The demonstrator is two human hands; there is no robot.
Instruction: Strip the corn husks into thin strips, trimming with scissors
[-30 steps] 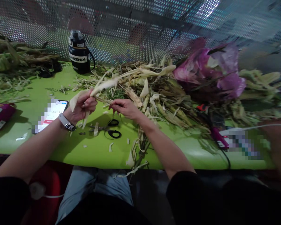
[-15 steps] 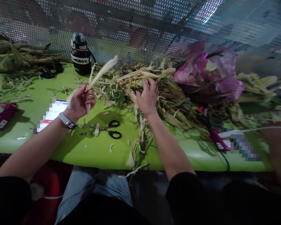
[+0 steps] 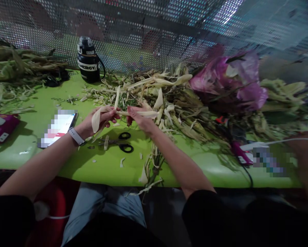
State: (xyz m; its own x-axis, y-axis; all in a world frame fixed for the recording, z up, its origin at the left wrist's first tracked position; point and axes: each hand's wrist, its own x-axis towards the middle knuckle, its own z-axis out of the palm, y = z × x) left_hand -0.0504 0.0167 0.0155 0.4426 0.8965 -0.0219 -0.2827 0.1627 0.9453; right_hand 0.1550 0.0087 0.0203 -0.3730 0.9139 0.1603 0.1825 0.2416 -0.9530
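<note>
Pale corn husk strips point(image 3: 95, 120) are gripped in my left hand point(image 3: 102, 118), with one end hanging over the back of the hand and another sticking up. Close beside it, my right hand point(image 3: 140, 120) is closed on a husk piece point(image 3: 150, 114) that points to the right. The two hands nearly meet above the table. Below them lies a pair of scissors point(image 3: 125, 148) with black handles, its blades partly under a husk scrap. Just behind the hands spreads a heap of dry husks point(image 3: 154, 80) with some green sprigs in it.
On the green table point(image 3: 99, 171) stand a black bottle point(image 3: 89, 63) and a lit phone point(image 3: 60, 130). Purple packs point(image 3: 7, 128) sit at left and right. A pink plastic bag point(image 3: 228, 80) lies at the right by a perforated screen point(image 3: 148, 37). Another person's arm point(image 3: 306, 161) shows at far right.
My right hand has come back from the husk heap towards my left and now holds a husk piece. My left hand has moved slightly right and turned, its husk strips lowered.
</note>
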